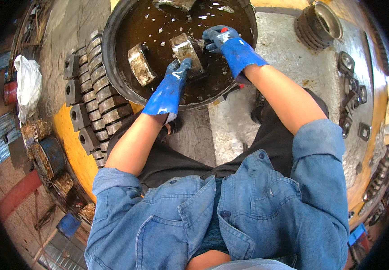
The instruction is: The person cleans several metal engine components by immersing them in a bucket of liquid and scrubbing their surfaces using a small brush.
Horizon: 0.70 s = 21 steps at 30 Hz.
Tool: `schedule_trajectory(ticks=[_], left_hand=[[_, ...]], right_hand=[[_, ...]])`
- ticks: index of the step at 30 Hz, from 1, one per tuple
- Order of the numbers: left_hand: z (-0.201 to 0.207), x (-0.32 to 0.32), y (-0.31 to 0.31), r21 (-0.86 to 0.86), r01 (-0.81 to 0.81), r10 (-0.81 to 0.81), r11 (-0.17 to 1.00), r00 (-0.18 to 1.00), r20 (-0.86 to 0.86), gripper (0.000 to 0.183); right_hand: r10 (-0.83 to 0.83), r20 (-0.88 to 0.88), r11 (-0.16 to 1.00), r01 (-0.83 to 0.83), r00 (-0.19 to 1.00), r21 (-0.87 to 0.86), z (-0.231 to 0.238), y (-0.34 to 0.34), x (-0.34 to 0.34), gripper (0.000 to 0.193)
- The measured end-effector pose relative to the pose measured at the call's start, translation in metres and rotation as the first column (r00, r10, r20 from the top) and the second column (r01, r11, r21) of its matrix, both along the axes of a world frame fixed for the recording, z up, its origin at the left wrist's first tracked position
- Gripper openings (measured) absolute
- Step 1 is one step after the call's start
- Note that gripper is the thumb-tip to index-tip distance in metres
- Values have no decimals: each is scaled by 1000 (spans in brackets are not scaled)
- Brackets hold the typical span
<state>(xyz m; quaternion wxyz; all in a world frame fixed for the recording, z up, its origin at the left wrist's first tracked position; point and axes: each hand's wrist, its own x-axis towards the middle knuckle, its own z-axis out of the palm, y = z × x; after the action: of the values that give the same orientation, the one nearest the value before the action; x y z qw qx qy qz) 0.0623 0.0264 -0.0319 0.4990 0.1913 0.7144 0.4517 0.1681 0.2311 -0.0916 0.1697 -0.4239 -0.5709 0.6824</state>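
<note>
My left hand [177, 69], in a blue rubber glove, grips the lower edge of a thick, worn metal ring [186, 50]. The ring stands tilted over the dark liquid in a large round black tub [110, 54]. My right hand [221, 37], gloved alike, is at the ring's right side, its fingers closed around something with a red end [224, 29]; the rest of it is mostly hidden by the glove. Left of the held ring, a second metal ring [140, 65] sits partly in the liquid. Another metal ring [175, 4] shows at the tub's far side.
Rows of stacked metal rings [106, 94] and square blocks with holes [80, 117] stand left of the tub. At right are a stack of large rings [319, 24] and several small holed metal parts [349, 85] on a grey metal sheet [284, 54]. A white sack [28, 85] lies far left.
</note>
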Motion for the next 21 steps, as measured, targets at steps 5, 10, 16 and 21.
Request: schedule_trajectory(ticks=[5,10,16,21], left_hand=[[29,8,7,-59,61,-64,996,996,-55,54],[39,16,7,-199,-76,81,977,997,18,52],[46,19,2,-116,-20,2,993,988,-152,47],[12,-15,-8,-43,178,-178,983,984,8,53]], right_hand=[[303,76,929,-312,950,199,7,15,16,22],[18,-7,968,-19,1000,-251,40,11,14,26],[-323,-72,823,243,944,-514,6,22,7,21],[-127,-152,917,58,980,-394,-2,48,15,21]])
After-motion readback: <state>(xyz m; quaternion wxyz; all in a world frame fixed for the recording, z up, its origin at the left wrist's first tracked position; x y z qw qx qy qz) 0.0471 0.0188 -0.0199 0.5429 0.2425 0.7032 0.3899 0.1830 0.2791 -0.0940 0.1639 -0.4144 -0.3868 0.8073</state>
